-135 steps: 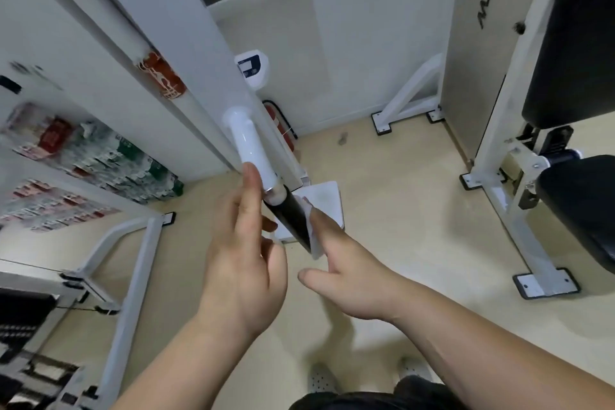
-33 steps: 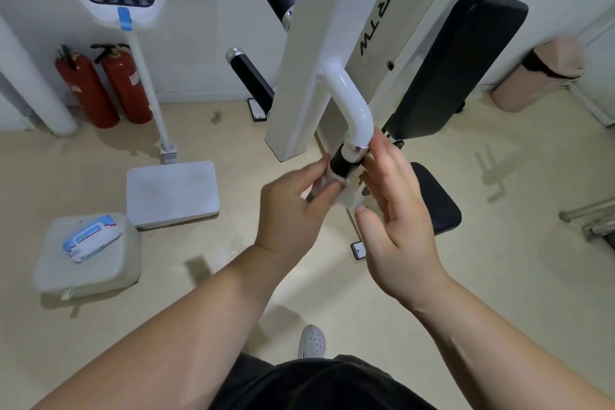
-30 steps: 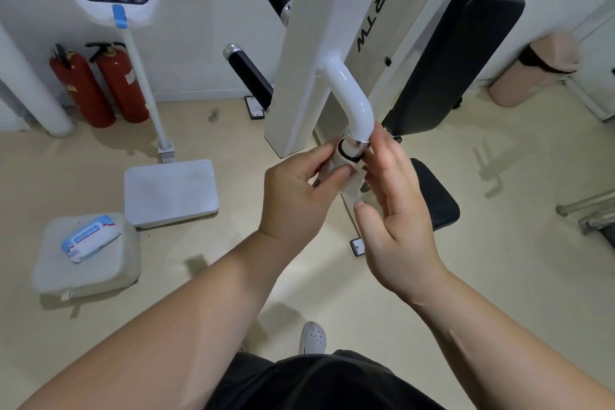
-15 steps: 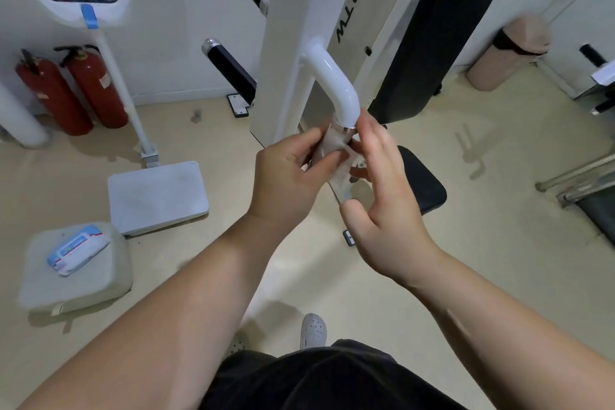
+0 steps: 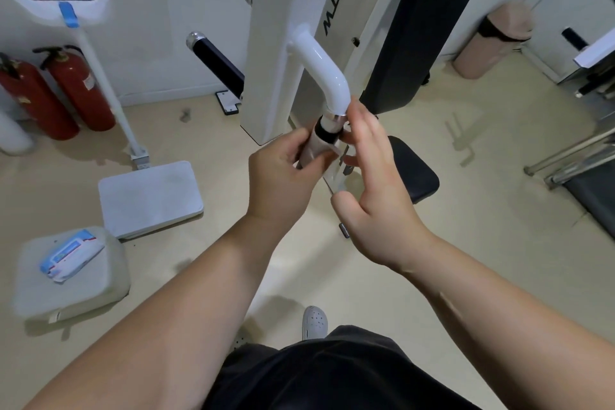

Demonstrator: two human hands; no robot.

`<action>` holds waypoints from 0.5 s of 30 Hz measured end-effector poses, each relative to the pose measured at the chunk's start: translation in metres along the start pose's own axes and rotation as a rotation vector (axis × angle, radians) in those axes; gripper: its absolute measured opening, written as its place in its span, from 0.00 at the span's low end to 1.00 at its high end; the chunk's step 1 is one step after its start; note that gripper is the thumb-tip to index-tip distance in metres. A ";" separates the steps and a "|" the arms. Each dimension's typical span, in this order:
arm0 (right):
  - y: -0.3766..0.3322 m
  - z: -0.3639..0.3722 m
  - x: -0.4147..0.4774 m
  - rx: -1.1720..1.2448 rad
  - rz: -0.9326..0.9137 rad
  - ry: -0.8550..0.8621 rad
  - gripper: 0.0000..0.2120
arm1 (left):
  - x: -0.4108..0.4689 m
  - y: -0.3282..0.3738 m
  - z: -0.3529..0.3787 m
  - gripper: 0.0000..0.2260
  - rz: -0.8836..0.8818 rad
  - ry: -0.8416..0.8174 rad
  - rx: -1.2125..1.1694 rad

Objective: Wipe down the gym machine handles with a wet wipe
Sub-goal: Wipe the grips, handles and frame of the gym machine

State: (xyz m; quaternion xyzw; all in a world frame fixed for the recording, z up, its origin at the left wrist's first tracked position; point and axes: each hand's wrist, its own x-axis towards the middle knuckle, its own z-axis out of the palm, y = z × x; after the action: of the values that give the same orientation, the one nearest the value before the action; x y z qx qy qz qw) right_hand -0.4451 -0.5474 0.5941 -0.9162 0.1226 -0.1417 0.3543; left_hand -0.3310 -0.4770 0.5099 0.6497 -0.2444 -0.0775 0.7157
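Observation:
A curved white tube point(image 5: 324, 76) leaves the machine's white post point(image 5: 266, 43) and ends in a black handle grip point(image 5: 324, 134). A thin white wet wipe point(image 5: 317, 151) is wrapped round that grip. My left hand point(image 5: 283, 183) curls its fingers and thumb round the wipe and the grip from the left. My right hand point(image 5: 376, 190) stands on the right side of the grip with its fingers straight and upright; the fingertips reach the chrome ring point(image 5: 336, 115). The lower part of the grip is hidden behind both hands.
Two more black grips point(image 5: 216, 60) stick out behind the post. A black seat point(image 5: 412, 170) and backrest point(image 5: 422, 33) lie right of the hands. On the floor at left: a scale point(image 5: 149, 196), two red extinguishers point(image 5: 80, 86), a wipe pack point(image 5: 71, 255) on a grey box. A pink bin point(image 5: 492, 40) stands far right.
Since 4.5 s ago I am at a different handle. Over the last second my left hand slid the wipe up the grip to the ring, then a little back down, uncovering black below the ring.

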 end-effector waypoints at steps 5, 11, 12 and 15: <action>0.000 0.002 0.000 0.000 -0.001 0.003 0.44 | -0.022 -0.046 -0.011 0.11 -0.140 -0.051 0.154; 0.003 0.001 0.002 -0.017 -0.014 0.000 0.45 | -0.016 -0.024 -0.005 0.11 -0.083 0.000 0.151; 0.003 0.002 0.002 -0.012 -0.015 -0.002 0.46 | -0.011 -0.013 -0.002 0.11 -0.024 0.031 0.139; 0.004 0.002 0.000 -0.013 -0.034 -0.014 0.46 | -0.004 0.003 0.005 0.11 0.050 0.096 0.118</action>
State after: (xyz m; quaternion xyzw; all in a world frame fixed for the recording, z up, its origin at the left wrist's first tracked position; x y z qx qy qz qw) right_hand -0.4450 -0.5490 0.5902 -0.9214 0.1054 -0.1406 0.3466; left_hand -0.3374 -0.4791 0.5122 0.6873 -0.2303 -0.0139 0.6888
